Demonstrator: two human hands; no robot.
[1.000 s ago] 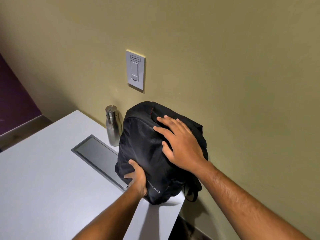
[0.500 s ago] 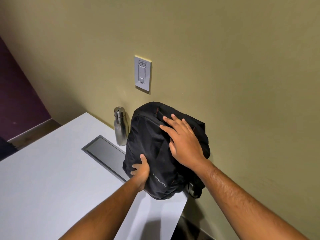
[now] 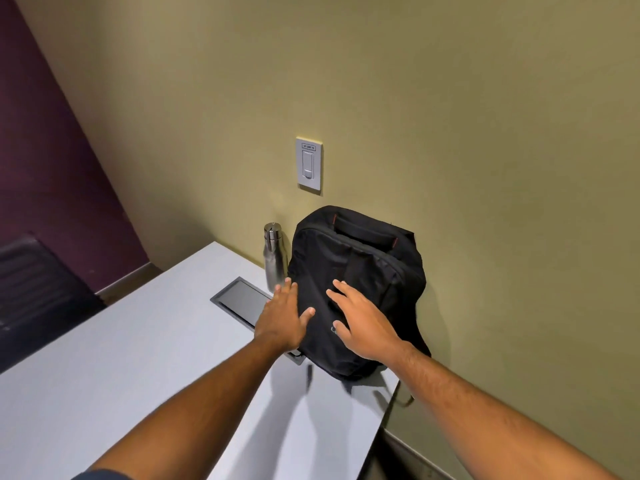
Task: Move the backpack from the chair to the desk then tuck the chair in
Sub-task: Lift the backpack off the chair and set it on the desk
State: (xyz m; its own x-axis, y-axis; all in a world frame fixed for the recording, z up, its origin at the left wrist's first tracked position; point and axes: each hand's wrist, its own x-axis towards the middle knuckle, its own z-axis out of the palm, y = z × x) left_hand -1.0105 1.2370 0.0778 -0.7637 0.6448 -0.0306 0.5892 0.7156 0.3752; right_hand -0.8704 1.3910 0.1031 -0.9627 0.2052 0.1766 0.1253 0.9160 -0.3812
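Note:
The black backpack (image 3: 363,271) stands upright on the white desk (image 3: 121,368), leaning against the olive wall at the desk's far right corner. My left hand (image 3: 282,318) hovers at the bag's lower left side with fingers spread, gripping nothing. Over the lower front of the bag, my right hand (image 3: 363,323) is open, fingers apart, just touching or barely off the fabric. A dark chair (image 3: 38,289) shows at the left edge, beyond the desk.
A steel water bottle (image 3: 274,256) stands right beside the backpack's left side, against the wall. A grey cable hatch (image 3: 242,301) is set into the desk in front of it. A light switch plate (image 3: 309,164) is on the wall above.
Both hands have let go of the backpack and drawn back toward me with fingers opened. The backpack now stands on its own against the wall. The view has tilted, bringing the chair in.

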